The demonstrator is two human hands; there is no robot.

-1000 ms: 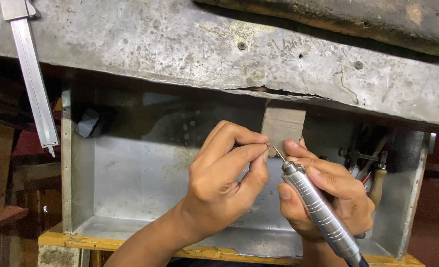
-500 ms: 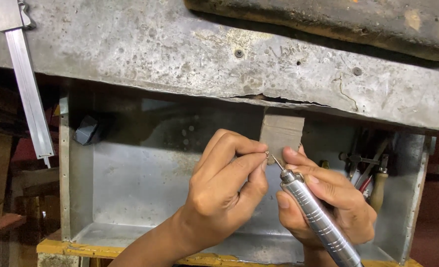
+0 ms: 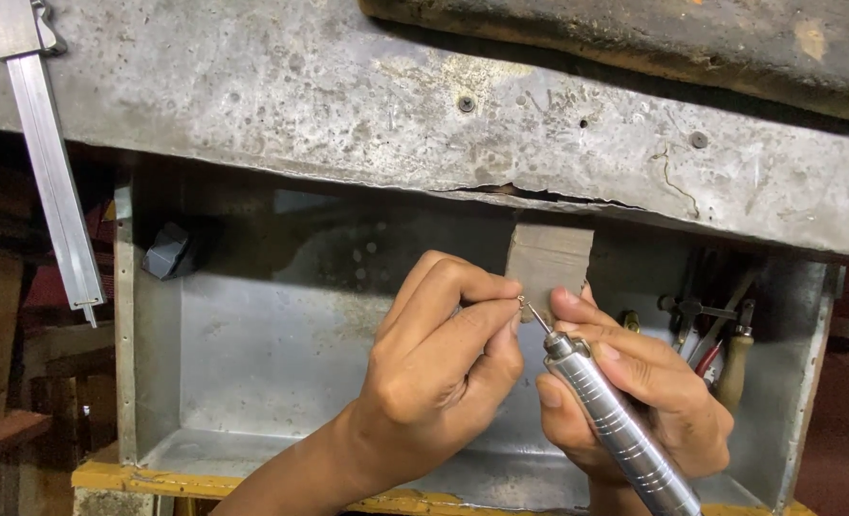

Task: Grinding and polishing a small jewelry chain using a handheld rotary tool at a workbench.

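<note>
silver rotary tool (image 3: 616, 430) held in right hand (image 3: 635, 401); left hand (image 3: 444, 363) pinches a tiny piece (image 3: 520, 300) at its tip, below the metal desk (image 3: 348, 96).

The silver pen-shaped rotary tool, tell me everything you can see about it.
The rotary tool is a slim, silver metal handpiece with fine ribbing along its barrel and a smooth collar near the front. A thin needle-like bit sticks out of its tip, angled up and left toward a tiny piece pinched in the left hand. The right hand grips it like a pen, fingers wrapped around the barrel. Its rear end runs down and right, out of the picture. It sits in front of a metal tray.
</note>
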